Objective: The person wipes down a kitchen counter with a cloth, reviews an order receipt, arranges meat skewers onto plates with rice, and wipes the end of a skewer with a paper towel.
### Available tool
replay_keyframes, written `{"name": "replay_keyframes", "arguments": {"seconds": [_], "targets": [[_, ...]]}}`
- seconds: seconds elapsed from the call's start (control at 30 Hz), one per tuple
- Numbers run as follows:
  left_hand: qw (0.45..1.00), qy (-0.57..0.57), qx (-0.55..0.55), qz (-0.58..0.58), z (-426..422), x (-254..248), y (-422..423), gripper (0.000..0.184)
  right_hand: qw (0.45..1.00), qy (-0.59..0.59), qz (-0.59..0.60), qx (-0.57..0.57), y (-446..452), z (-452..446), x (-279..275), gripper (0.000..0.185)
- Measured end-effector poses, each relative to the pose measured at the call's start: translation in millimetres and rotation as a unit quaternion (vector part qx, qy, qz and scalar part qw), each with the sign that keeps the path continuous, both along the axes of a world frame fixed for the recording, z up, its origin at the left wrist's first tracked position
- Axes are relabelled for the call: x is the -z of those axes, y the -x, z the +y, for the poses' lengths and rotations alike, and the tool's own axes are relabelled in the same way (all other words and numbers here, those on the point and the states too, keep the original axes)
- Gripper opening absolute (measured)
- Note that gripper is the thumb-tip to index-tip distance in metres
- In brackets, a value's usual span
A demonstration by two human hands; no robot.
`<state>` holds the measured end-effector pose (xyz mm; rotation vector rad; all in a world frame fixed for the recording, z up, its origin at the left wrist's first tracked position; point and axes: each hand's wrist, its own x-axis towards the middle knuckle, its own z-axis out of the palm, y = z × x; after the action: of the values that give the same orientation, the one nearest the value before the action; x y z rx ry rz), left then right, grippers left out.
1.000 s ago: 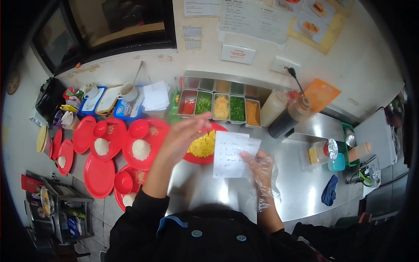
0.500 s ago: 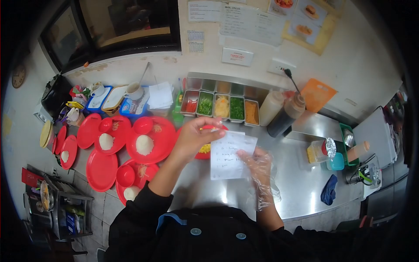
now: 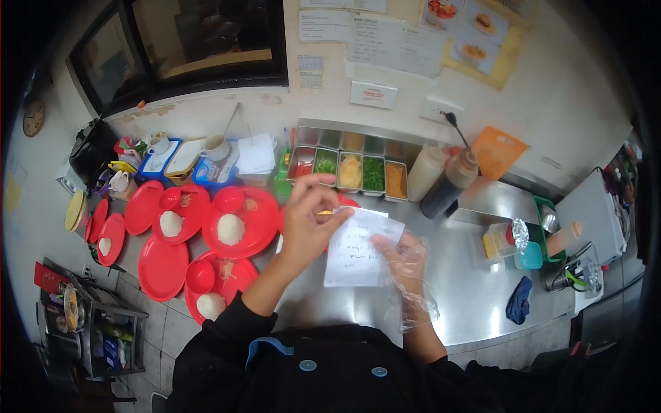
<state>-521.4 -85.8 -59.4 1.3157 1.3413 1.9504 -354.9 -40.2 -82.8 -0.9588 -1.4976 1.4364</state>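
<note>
A: What do you see from the head camera?

B: The right hand (image 3: 405, 256) has a see-through glove and holds some paper slips (image 3: 358, 256). They are up between the two hands, with writing on them.

A: And the left hand (image 3: 308, 215)?

B: It is bare and curled, with the thumb at the top corner of the slips. I can't tell if it pinches them.

A: What's done so far?

B: White mounds, maybe rice (image 3: 230, 230), sit on red plates (image 3: 264, 230) left of the left hand. Some have little red cups (image 3: 228, 200) too. Cut green food (image 3: 373, 174) is in metal trays past the hands.

A: What's left?

B: The slips are not put down. I can't tell how much else is left.
</note>
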Motion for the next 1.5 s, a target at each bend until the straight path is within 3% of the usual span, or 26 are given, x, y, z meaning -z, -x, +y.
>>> {"name": "replay_keyframes", "arguments": {"seconds": [0.03,0.17,0.23,0.33,0.43,0.47,0.5,0.53,0.6,0.63,0.67,0.7,0.73,0.8,0.83,0.87,1.0,1.03,1.07,1.13,1.2,1.27,1.37,1.43,1.47,1.5], "targets": [[0.997,-0.002,-0.019,0.075,0,3,2,0.02,0.999,-0.029,-0.038,0.007,-2,1,-1,0.026],[0.988,0.039,-0.038,0.147,-6,-14,2,0.011,0.985,-0.125,-0.107,0.044,-3,-2,-7,0.025],[0.984,0.05,0.016,0.172,-4,-11,9,0.011,0.99,-0.108,-0.079,0.037,-5,-4,-13,0.025],[0.989,0.115,0.034,0.09,-3,-7,12,0.012,0.996,-0.078,-0.052,-0.001,-11,0,-14,0.024],[0.997,0.052,0.009,0.055,-6,-9,8,0.016,0.999,-0.032,-0.006,-0.04,-15,11,-5,0.028],[0.999,0.006,-0.002,0.053,-3,-10,4,0.021,0.997,-0.077,0.01,-0.028,-15,21,-18,0.028],[0.997,0.042,-0.013,0.07,-10,-26,2,0.032,0.984,-0.15,-0.088,0.046,-17,28,-34,0.03],[0.999,-0.007,0.027,-0.033,-12,-42,-3,0.048,0.952,-0.209,-0.182,0.13,-19,38,-53,0.032],[0.996,-0.08,0.01,0.024,-12,-50,8,0.054,0.947,-0.281,-0.003,0.158,-40,79,-113,0.035],[0.996,-0.075,0.003,0.042,-14,-54,13,0.05,0.872,-0.423,0.0,0.248,-50,103,-151,0.03],[0.996,-0.067,-0.01,0.056,-17,-58,17,0.046,0.872,-0.429,0.133,0.193,-62,103,-212,0.026],[0.995,-0.073,-0.003,0.064,-22,-59,19,0.046,0.834,-0.473,0.209,0.192,-71,104,-270,0.021],[0.998,-0.049,0.011,0.029,-26,-59,21,0.042,0.788,-0.532,0.216,0.222,-86,118,-323,0.02],[0.999,-0.031,0.026,-0.002,-28,-53,25,0.039,0.676,-0.618,0.098,0.39,-117,116,-416,0.02],[1.0,-0.016,0.024,-0.003,-29,-47,27,0.037,0.696,-0.602,0.209,0.331,-130,151,-458,0.021],[1.0,0.0,0.02,-0.003,-31,-42,28,0.035,0.694,-0.602,0.211,0.333,-141,167,-481,0.021],[1.0,0.022,0.014,0.007,-39,-33,31,0.035,0.868,-0.403,0.061,0.283,-174,206,-538,0.025],[1.0,0.025,0.015,0.007,-42,-31,32,0.035,0.881,-0.408,0.049,0.235,-186,223,-546,0.026],[0.999,0.037,0.008,0.007,-44,-30,33,0.035,0.882,-0.406,0.049,0.236,-183,219,-543,0.026],[0.999,0.05,-0.001,0.006,-49,-27,36,0.036,0.879,-0.404,0.178,0.182,-173,198,-537,0.023],[0.998,0.049,-0.017,0.032,-53,-25,40,0.036,0.874,-0.433,0.101,0.198,-177,202,-559,0.014],[0.998,0.048,-0.034,0.016,-57,-19,41,0.036,0.889,-0.449,0.044,0.081,-182,220,-594,0.014],[0.995,0.063,-0.075,0.022,-71,-4,37,0.032,0.873,-0.473,0.025,0.113,-176,225,-581,0.026],[0.992,0.074,-0.104,-0.002,-86,-3,21,0.033,0.819,-0.555,0.029,0.142,-169,216,-555,0.039],[0.989,0.081,-0.125,-0.02,-96,-1,12,0.034,0.788,-0.597,0.051,0.142,-167,211,-535,0.046],[0.985,0.095,-0.141,-0.029,-105,6,6,0.035,0.794,-0.589,0.12,0.092,-163,203,-511,0.053]]}}
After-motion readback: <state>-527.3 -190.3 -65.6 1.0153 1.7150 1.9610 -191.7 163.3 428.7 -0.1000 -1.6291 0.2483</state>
